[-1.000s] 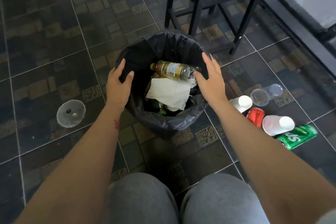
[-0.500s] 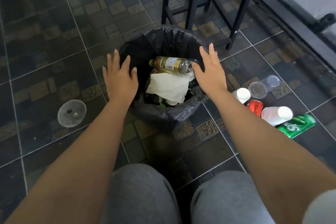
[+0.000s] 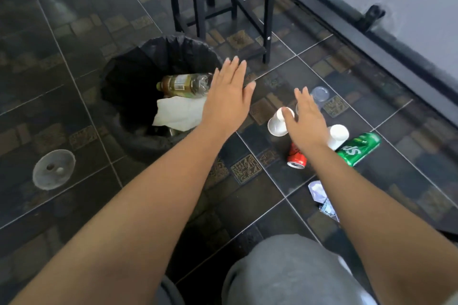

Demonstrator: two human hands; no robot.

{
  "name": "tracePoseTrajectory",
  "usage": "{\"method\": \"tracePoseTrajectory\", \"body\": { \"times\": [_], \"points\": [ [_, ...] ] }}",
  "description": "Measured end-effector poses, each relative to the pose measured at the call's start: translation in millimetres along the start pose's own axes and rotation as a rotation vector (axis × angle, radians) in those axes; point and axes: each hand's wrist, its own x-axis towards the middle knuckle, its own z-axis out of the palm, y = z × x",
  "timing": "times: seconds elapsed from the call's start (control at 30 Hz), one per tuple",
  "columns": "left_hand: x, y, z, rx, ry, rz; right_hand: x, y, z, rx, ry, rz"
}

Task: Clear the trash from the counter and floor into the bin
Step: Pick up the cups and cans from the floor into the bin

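The bin (image 3: pixel 124 96) with its black liner stands on the tiled floor and holds a plastic bottle (image 3: pixel 183 84) and white paper (image 3: pixel 178 112). My left hand (image 3: pixel 226 96) hovers flat over the bin's right rim, empty. My right hand (image 3: pixel 307 121) is spread above the trash to the right: two white cups (image 3: pixel 276 125) (image 3: pixel 338 135), a clear plastic cup (image 3: pixel 319 94), a red can (image 3: pixel 297 158) and a green can (image 3: pixel 361 147). It touches nothing that I can tell. A crumpled wrapper (image 3: pixel 321 195) lies nearer to me.
A clear lid (image 3: pixel 53 168) lies on the floor left of the bin. Black stool legs (image 3: pixel 266 20) stand just behind the bin. A dark rail (image 3: pixel 371 39) runs along the wall at the right. My knees in grey trousers (image 3: pixel 285 272) are at the bottom.
Both hands left the bin's rim and swung right. The right hand now hovers over the cups and cans; the left hand crossed to the bin's right side. The view turned right.
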Motion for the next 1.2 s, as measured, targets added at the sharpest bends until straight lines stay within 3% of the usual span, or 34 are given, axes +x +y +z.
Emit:
{"method": "tracePoseTrajectory", "body": {
  "times": [0.3,0.57,0.83,1.2],
  "points": [
    [4,44,134,0.078,-0.29,0.076,-27,89,38,-0.039,-0.046,0.113],
    [32,41,199,0.043,-0.459,-0.043,-29,113,87,-0.102,-0.121,0.146],
    [22,37,193,-0.032,-0.329,-0.095,-35,116,93,-0.045,-0.089,0.142],
    [-5,33,116,-0.304,0.111,-0.058,-35,71,46,0.054,0.12,0.018]
  ]
}}
